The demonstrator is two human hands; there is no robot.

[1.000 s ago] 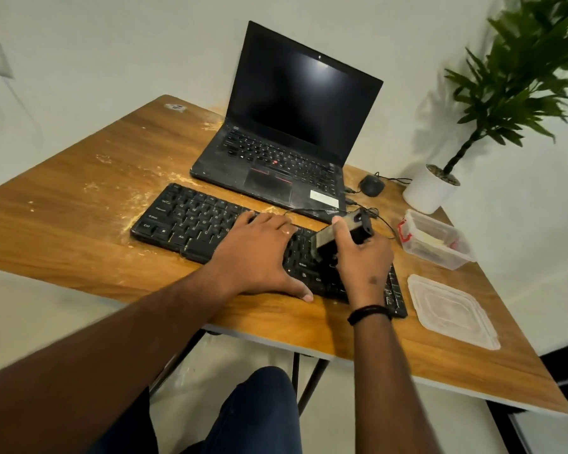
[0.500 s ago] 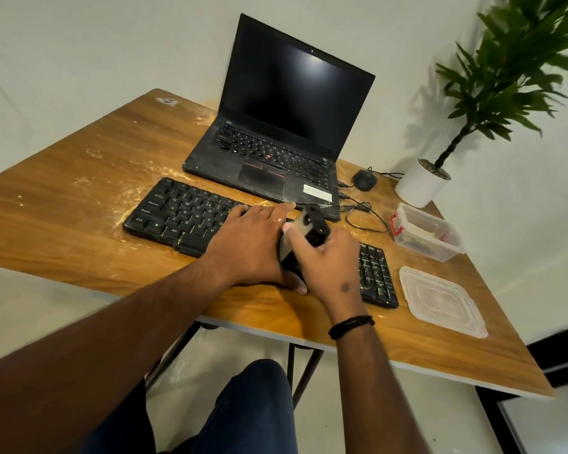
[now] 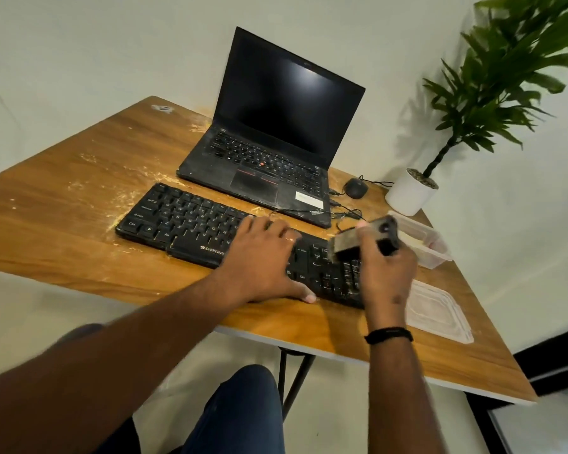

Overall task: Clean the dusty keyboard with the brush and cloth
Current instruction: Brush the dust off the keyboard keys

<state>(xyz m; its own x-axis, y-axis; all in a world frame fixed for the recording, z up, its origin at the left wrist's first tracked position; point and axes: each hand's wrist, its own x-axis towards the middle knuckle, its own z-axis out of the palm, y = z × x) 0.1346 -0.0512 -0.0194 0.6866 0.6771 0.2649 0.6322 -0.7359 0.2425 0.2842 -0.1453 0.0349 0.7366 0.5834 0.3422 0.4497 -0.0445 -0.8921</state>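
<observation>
A black keyboard (image 3: 191, 221) lies across the middle of the wooden table (image 3: 63, 217), with pale dust scattered beside its left end. My left hand (image 3: 263, 260) rests flat on the keyboard's middle, fingers straight. My right hand (image 3: 386, 273) grips a brush (image 3: 348, 242) with a black handle, its bristle end over the keys at the keyboard's right part. No cloth is visible as such; something pale lies inside the clear box.
An open black laptop (image 3: 276, 139) stands behind the keyboard. A black mouse (image 3: 356, 187) and cables lie to its right. A potted plant (image 3: 410, 191) sits at the back right. A clear plastic box (image 3: 440, 253) and its lid (image 3: 440, 314) lie at the right.
My right hand has swept the brush from the keyboard's middle, beside my left hand, back toward its right end. My left hand stays flat on the keys.
</observation>
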